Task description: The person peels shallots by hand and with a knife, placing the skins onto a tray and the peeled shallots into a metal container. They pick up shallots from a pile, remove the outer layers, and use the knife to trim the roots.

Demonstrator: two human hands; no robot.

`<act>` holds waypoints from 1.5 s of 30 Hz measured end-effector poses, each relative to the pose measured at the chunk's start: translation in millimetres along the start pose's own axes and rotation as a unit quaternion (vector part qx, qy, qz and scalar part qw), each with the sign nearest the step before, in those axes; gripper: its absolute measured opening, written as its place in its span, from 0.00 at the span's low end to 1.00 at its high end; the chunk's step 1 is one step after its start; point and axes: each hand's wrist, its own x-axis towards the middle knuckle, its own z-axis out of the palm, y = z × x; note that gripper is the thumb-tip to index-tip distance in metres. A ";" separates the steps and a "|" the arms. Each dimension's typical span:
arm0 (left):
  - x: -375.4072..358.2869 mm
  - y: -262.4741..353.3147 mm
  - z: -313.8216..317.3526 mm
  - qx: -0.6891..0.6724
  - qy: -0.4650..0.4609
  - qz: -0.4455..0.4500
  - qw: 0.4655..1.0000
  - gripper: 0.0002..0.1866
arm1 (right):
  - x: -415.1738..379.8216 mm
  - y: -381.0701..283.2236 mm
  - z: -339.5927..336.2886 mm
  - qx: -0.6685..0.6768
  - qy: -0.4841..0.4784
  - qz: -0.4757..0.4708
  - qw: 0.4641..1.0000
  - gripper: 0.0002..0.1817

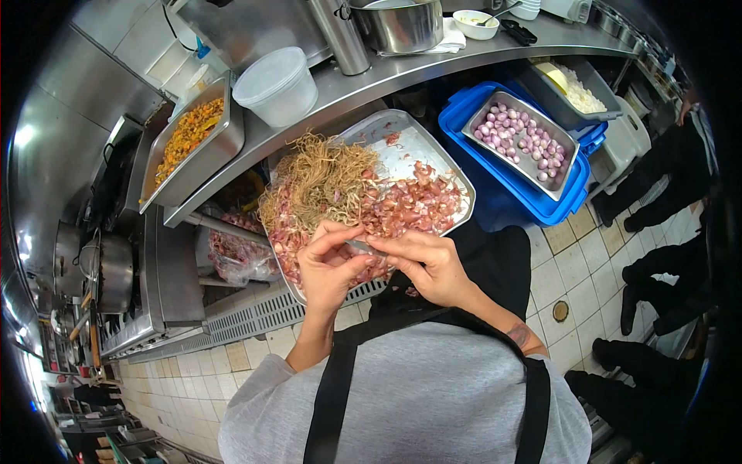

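Note:
My left hand (pixel 326 267) and my right hand (pixel 431 267) meet over the near edge of a large metal tray (pixel 410 158). The left fingers are pinched together, and those of the right hand close against them. Between the fingertips is something small and greyish that I cannot make out. On the tray lie reddish papery shallot skins (pixel 417 203), just beyond my hands. A tangled heap of dry, stringy roots (pixel 328 174) covers its left part. To the right, peeled purple shallots (pixel 506 127) fill part of a steel pan (pixel 570 161).
The pan rests on a blue bin (pixel 456 127). A steel counter (pixel 332 104) carries a lidded plastic tub (pixel 277 89) and a pan of diced orange vegetables (pixel 189 139). Below it sits a plastic bag (pixel 239 259). People's dark-clothed legs (pixel 657 170) are at the right.

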 end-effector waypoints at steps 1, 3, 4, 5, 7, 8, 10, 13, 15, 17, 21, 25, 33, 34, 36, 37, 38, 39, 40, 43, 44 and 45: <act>0.0 -0.2 0.7 -0.008 0.001 0.003 1.000 0.21 | -1.5 0.1 1.4 0.070 -0.002 0.054 0.996 0.16; -0.5 -0.9 3.8 -0.044 0.003 0.004 0.999 0.21 | -4.3 0.2 3.4 0.206 -0.007 0.159 0.965 0.15; -1.2 -0.9 6.4 -0.072 0.004 0.003 0.997 0.22 | -4.5 0.5 2.2 0.263 -0.001 0.200 0.944 0.15; -1.7 -0.1 8.0 -0.099 0.005 0.001 0.995 0.23 | -4.8 1.2 -0.1 0.318 0.004 0.240 0.917 0.16; -4.1 4.5 10.1 -0.137 0.018 -0.036 0.990 0.24 | -3.1 4.2 -1.7 0.359 0.036 0.277 0.890 0.16; -4.7 6.7 10.9 -0.155 0.024 -0.054 0.986 0.25 | -1.6 8.5 -1.5 0.346 0.062 0.275 0.895 0.17; -3.6 10.3 11.1 -0.189 0.021 -0.070 0.979 0.25 | 1.5 10.0 -3.1 0.302 0.100 0.269 0.909 0.16; -2.6 4.4 6.1 -0.186 0.024 -0.076 0.979 0.24 | -1.9 14.5 -2.9 0.250 0.082 0.235 0.936 0.16; -2.7 0.6 5.1 -0.163 0.038 -0.068 0.983 0.23 | -2.8 8.4 -0.5 0.172 0.055 0.196 0.964 0.16; -3.0 -0.6 8.2 -0.138 0.062 -0.054 0.987 0.25 | -1.1 1.6 -1.1 0.122 0.023 0.142 0.982 0.16; -1.5 2.4 4.1 -0.090 0.035 -0.025 0.995 0.22 | 0.1 0.6 -1.2 0.074 -0.023 0.050 0.996 0.18; -0.5 1.4 -4.9 -0.045 -0.015 0.008 0.999 0.20 | 0.8 -0.4 -2.0 0.044 -0.027 0.023 0.998 0.19; 1.4 5.4 -7.6 0.008 -0.037 0.007 0.999 0.20 | 0.4 0.2 -5.1 0.035 -0.043 0.045 0.997 0.17; 2.1 6.2 -8.3 0.019 -0.042 0.009 0.999 0.20 | 0.2 0.8 -4.7 0.046 -0.039 0.048 0.997 0.17; 2.4 9.0 -7.4 0.038 -0.042 -0.003 0.998 0.19 | -0.4 3.1 -4.2 0.052 -0.038 0.052 0.997 0.16; 2.3 11.9 -5.9 0.046 -0.036 -0.017 0.998 0.19 | -1.0 4.9 -4.3 0.047 -0.040 0.054 0.997 0.16; 2.1 13.3 -5.3 0.053 -0.031 -0.031 0.998 0.19 | -1.7 6.9 -4.0 0.043 -0.042 0.056 0.997 0.15; 1.7 11.9 -6.5 0.045 -0.037 -0.032 0.998 0.19 | -3.1 9.1 -1.6 0.077 -0.033 0.066 0.994 0.15; 1.3 9.6 -8.8 0.036 -0.044 -0.032 0.998 0.19 | -5.0 11.1 2.0 0.110 -0.025 0.076 0.991 0.15; 0.1 7.1 -7.5 -0.029 -0.057 -0.039 0.997 0.19 | -7.0 10.8 -6.1 0.318 -0.064 0.226 0.919 0.15; -0.6 6.3 -6.2 -0.057 -0.059 -0.042 0.996 0.19 | -6.7 9.9 -9.8 0.398 -0.088 0.292 0.865 0.15; -0.7 5.4 -5.3 -0.080 -0.059 -0.048 0.994 0.20 | -4.9 9.2 -9.6 0.407 -0.056 0.301 0.860 0.15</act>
